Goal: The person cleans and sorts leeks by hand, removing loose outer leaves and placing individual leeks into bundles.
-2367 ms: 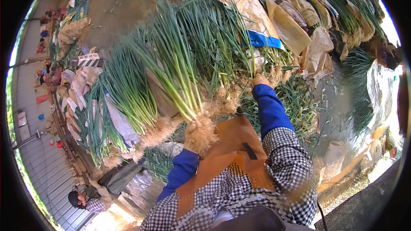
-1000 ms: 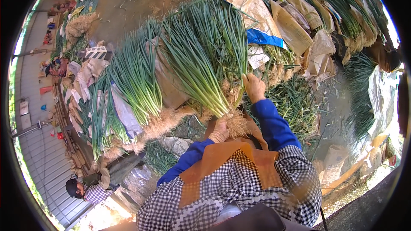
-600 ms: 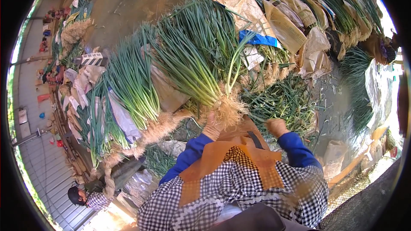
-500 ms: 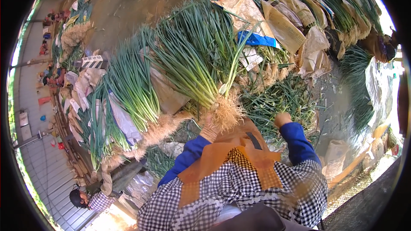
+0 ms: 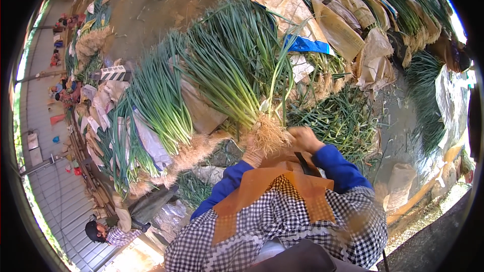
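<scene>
A thick bunch of green onions fans away from me, its pale, hairy roots toward my body. My left hand is at the near left side of these roots; they cover its fingers, so its grip is hidden. Just right of the roots is my right hand, fingers curled closed. A thin green stalk comes down near its fingertips, but what they hold is too small to make out. An orange-brown apron lies under both hands.
Loose green trimmings are heaped to the right. More bunched green onions stand at left, their roots in a row. Paper sacks cover bundles behind. Another person works at the lower left.
My right hand has moved left from the loose trimmings to the roots of the bunch. My left hand stays by the roots. The whole view has shifted slightly.
</scene>
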The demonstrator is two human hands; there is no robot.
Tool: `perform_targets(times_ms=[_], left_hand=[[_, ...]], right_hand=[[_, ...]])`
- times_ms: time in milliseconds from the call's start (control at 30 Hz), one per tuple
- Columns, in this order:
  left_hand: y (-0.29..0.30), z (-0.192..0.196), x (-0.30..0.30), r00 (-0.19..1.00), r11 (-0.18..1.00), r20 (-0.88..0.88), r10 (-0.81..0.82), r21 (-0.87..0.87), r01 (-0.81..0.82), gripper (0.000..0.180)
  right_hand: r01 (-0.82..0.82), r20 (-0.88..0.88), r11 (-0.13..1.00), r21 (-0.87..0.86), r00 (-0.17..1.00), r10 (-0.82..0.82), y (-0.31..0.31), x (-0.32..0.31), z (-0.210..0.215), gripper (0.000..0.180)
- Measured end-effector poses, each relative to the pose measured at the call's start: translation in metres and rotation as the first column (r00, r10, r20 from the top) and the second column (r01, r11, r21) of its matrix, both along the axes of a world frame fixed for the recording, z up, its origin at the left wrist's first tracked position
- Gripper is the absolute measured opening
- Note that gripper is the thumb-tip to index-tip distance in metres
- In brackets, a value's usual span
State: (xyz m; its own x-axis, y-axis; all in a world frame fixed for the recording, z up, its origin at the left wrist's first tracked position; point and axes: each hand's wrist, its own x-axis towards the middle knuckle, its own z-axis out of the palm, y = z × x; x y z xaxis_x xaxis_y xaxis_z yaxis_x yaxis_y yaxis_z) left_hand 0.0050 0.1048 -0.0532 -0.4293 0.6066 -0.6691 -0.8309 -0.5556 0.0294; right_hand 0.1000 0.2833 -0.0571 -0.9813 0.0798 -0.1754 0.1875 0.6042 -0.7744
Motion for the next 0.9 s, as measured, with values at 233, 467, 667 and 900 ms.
perform_targets(times_ms=[233, 467, 667, 900], left_hand=[[0.001, 0.013, -0.004, 0.998, 0.997, 0.055, -0.029, 0.078, 0.025, 0.039], [0.008, 0.022, -0.012, 0.998, 0.996, -0.056, -0.022, 0.090, 0.027, 0.038], [-0.001, 0.000, -0.018, 0.999, 0.983, -0.040, 0.006, 0.184, 0.002, 0.041], [0.007, 0.033, -0.012, 0.999, 0.997, 0.007, -0.039, 0.062, 0.038, 0.033]], right_hand=[[-0.243, 0.096, 0.895, 0.375, 0.970, 0.223, 0.061, 0.027, -0.028, 0.049], [0.071, 0.005, 0.994, 0.084, 0.997, -0.072, -0.019, -0.061, -0.017, 0.021], [-0.429, 0.307, 0.903, 0.027, 0.863, 0.401, 0.032, 0.066, -0.080, 0.042], [0.542, 0.505, 0.163, -0.824, 0.835, -0.220, 0.015, -0.113, -0.016, 0.030]])
